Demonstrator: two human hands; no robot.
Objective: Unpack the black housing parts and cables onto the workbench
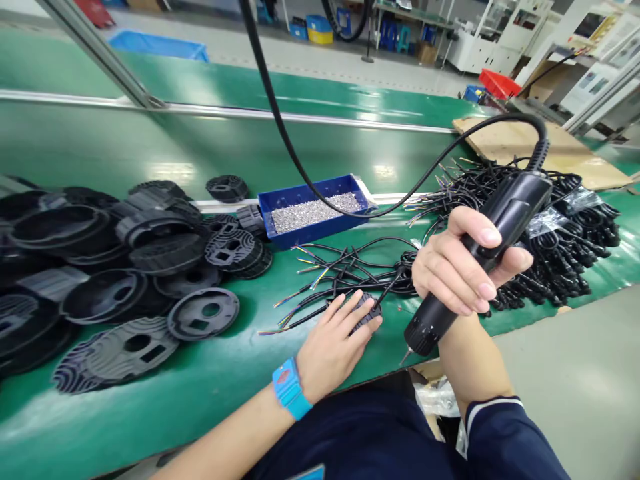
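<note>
Many black round plastic housings [100, 280] lie heaped at the left end of a green workbench [165, 407], some ribbed on top, some turned hollow side up, overlapping one another. Just right of the heap, farther from the person, sits a blue tray [313, 212] filled with small silver screws [314, 211]. A thick black cable [280, 120] hangs down from above and crosses in front of that tray.

Nearer the person, loose black wires with coloured tips [320, 280] spread across the bench. The left hand [333, 347], with a blue wrist strap [291, 389] on its forearm, lies palm down on the bench with fingers stretched forward and slightly spread, pressing on a small black part [367, 313] at the end of those wires; only an edge of the part shows past the fingertips.

Just right of it, and raised above the bench edge, the right hand [460, 267] is wrapped tightly around a black electric screwdriver [475, 257]. The tool is tilted, its bit pointing down and left, close to the left hand but not touching the part. Its coiled-collar cord rises from the upper end and arcs away to the left.

Behind the right hand a large bundle of black cables [560, 227] is piled on the bench, some bagged in clear plastic. Beyond it lies a flat sheet of cardboard [540, 150].
</note>
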